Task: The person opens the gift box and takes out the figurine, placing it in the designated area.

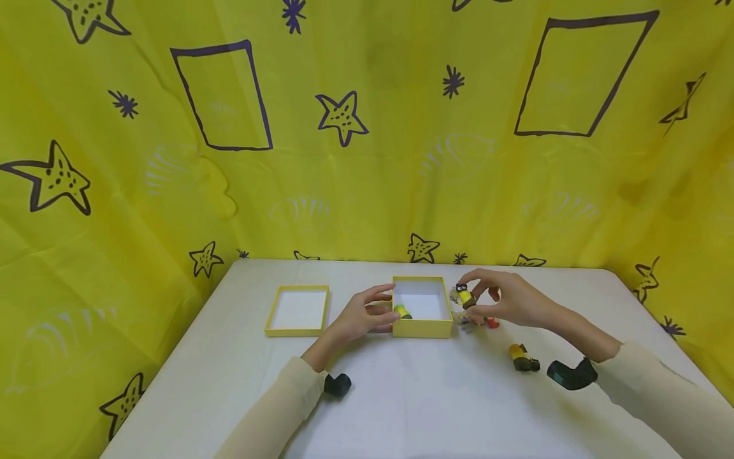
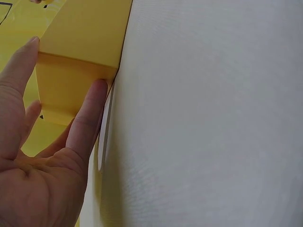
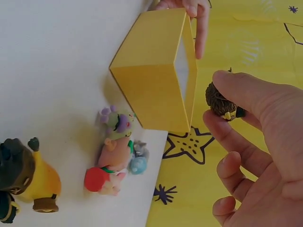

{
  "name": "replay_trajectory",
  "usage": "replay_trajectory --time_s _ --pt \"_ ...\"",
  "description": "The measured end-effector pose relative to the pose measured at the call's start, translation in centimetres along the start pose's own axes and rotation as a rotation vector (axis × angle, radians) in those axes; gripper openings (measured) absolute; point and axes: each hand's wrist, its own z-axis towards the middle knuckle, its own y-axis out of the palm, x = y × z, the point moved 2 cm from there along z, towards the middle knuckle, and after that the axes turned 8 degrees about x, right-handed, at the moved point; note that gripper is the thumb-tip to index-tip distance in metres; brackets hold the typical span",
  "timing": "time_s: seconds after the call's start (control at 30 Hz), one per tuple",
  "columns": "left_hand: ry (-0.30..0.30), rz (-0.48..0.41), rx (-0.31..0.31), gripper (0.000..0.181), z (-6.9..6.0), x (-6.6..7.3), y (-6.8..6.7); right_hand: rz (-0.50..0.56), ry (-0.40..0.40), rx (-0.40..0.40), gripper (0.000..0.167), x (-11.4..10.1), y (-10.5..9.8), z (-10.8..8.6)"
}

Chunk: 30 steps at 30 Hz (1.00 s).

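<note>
My right hand (image 1: pixel 516 298) pinches a small toy figurine (image 1: pixel 464 296) with a dark top, yellow body and brown base between thumb and fingers. It is just right of an open yellow box (image 1: pixel 421 328) with a white inside. In the right wrist view the figurine (image 3: pixel 219 100) turns a rough brown side to the camera. My left hand (image 1: pixel 361 315) rests on the box's left side, its fingers extended along the wall and the thumb at the front corner. A green and yellow figurine (image 1: pixel 403 312) lies inside the box, in the front left corner.
The box's shallow lid (image 1: pixel 295 331) lies on the white table to the left, inner side up. Several small figurines (image 3: pixel 114 153) cluster right of the box. Nearer the front right lies a yellow and dark figurine (image 1: pixel 523 358). A yellow patterned curtain (image 1: pixel 390 191) hangs behind.
</note>
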Motion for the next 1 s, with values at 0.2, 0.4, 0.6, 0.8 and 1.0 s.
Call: replay_trajectory --time_s 0.2,0.4,0.6,0.8,1.0 --pt "-0.002 0.006 -0.002 0.071 0.0 0.0 -0.1 -0.001 -0.002 0.023 0.049 0.4 -0.1 -1.0" --pt "-0.023 -0.01 0.005 0.073 0.1 -0.4 0.0 -0.019 0.016 0.028 0.05 0.9 -0.1 -2.1" --pt "-0.023 -0.002 0.006 0.072 0.2 -0.4 -0.1 -0.013 0.008 0.051 0.048 1.6 0.2 -3.3" --pt "-0.02 0.0 0.009 0.074 0.0 -0.2 -0.2 0.023 -0.005 0.054 0.046 2.2 0.7 -4.1" --pt "-0.02 -0.03 -0.002 0.073 0.2 -0.5 0.0 0.031 0.056 0.033 0.046 2.5 1.1 -4.9"
